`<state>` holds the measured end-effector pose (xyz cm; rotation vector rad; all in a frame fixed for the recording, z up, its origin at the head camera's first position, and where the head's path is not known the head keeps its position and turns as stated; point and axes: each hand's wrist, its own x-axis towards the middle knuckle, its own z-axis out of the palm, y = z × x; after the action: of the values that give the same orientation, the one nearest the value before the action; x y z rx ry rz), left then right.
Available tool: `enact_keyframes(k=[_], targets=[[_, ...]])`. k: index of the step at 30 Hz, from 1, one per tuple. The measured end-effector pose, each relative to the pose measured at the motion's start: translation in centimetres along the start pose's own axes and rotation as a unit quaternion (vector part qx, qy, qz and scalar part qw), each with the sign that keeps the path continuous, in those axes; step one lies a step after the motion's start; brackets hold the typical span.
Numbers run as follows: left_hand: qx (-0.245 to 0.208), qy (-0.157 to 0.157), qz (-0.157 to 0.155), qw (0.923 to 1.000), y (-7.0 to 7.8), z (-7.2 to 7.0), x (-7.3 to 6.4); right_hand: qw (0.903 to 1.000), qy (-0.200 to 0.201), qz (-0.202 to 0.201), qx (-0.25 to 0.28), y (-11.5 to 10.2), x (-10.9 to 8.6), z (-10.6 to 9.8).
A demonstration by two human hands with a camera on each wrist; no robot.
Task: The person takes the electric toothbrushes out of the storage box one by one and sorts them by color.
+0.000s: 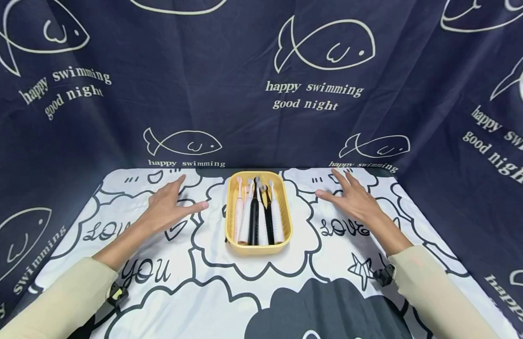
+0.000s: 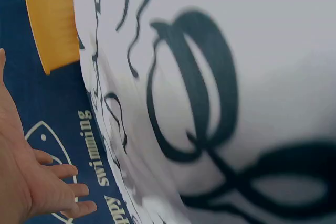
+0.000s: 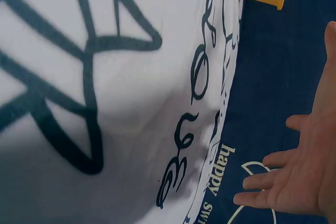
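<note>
A yellow plastic basket stands at the middle of the table, holding several electric toothbrushes side by side, heads toward the back. Among them are a black toothbrush, a pink toothbrush and a white toothbrush. To the left of the basket my left hand hovers over the cloth, fingers extended and thumb pointing toward the basket. On the other side my right hand mirrors it, fingers spread, apart from the basket. Both palms hold nothing in the wrist views, where the basket's yellow side shows at the top.
A white cloth with black cartoon lines and lettering covers the table. Dark blue curtains with fish drawings rise at the back and along both sides. A dark device sits at each wrist, below the beige sleeves.
</note>
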<state>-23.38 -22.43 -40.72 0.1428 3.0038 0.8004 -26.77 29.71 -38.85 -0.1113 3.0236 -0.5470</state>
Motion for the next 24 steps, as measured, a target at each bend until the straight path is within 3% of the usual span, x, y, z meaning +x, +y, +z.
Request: enact_keyframes(k=[16, 24], targets=[[-0.042, -0.036, 0.012, 0.9984, 3.2, 2.1, -1.3, 0.9984, -0.03, 0.009, 0.047, -2.1, -1.2, 1.0], [-0.051, -0.05, 0.013, 0.9973, 4.0, 3.2, -2.0, 0.9957, -0.033, -0.019, 0.084, -3.4, -1.3, 1.9]])
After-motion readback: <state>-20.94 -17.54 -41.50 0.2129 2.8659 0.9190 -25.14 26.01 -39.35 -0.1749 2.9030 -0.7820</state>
